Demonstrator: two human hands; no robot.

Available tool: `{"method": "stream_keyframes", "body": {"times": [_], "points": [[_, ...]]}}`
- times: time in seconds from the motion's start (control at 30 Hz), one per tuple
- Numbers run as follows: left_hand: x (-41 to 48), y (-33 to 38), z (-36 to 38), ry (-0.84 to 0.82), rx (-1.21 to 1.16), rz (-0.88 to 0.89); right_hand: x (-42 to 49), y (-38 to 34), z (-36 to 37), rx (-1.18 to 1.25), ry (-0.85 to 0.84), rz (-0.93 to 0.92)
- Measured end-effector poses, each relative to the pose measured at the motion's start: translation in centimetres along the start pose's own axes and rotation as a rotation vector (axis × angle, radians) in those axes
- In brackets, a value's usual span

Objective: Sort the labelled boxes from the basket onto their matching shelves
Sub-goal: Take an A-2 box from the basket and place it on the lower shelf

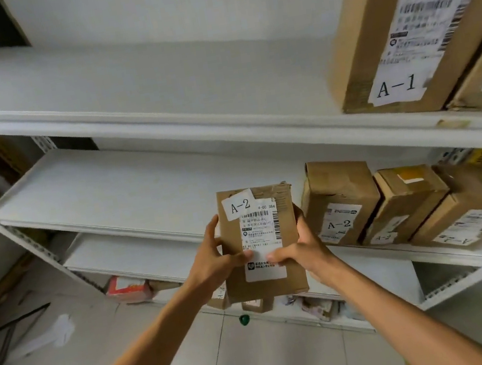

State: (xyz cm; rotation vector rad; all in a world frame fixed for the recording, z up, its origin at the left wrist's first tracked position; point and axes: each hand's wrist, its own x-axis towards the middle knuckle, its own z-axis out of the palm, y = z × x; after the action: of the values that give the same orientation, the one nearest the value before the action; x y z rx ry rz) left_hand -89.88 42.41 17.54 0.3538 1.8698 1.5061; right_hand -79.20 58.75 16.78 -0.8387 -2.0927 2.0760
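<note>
In front of the shelves, the left hand (213, 257) and right hand (304, 251) hold a brown box (257, 233) up in the air, fingers curled round its sides. Its sticker says A-2. I think it goes next on the middle shelf (123, 185), beside the shelf box (339, 201) also marked A-2. The big box (405, 30) up top says A-1

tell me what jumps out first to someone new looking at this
The A-2 box, held up at centre by the left hand and right hand, thumbs on its shipping label. Next, the big A-1 box on the top shelf at upper right, and a row of A-2 boxes on the shelf below, just right of the held one.
</note>
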Motion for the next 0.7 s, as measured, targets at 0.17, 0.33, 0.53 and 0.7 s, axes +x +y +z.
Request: {"method": "stream_keyframes", "body": {"times": [0.17,0.33,0.53,0.7], "points": [[4.0,1.0,-1.8,-0.019,-0.016,-0.008,3.5,-1.7,1.4,-0.073,0.13,0.014],[8.2,2.4,-3.1,-0.059,0.023,0.012,5.5,-2.9,2.9,-0.061,0.212,0.083],[11.6,2.7,-3.2,-0.118,0.184,0.089,7.4,-3.1,2.8,-0.062,0.361,0.063],[13.5,3.3,-1.5,-0.107,0.33,0.167,8.0,-3.3,1.8,-0.074,0.424,0.103]]}}
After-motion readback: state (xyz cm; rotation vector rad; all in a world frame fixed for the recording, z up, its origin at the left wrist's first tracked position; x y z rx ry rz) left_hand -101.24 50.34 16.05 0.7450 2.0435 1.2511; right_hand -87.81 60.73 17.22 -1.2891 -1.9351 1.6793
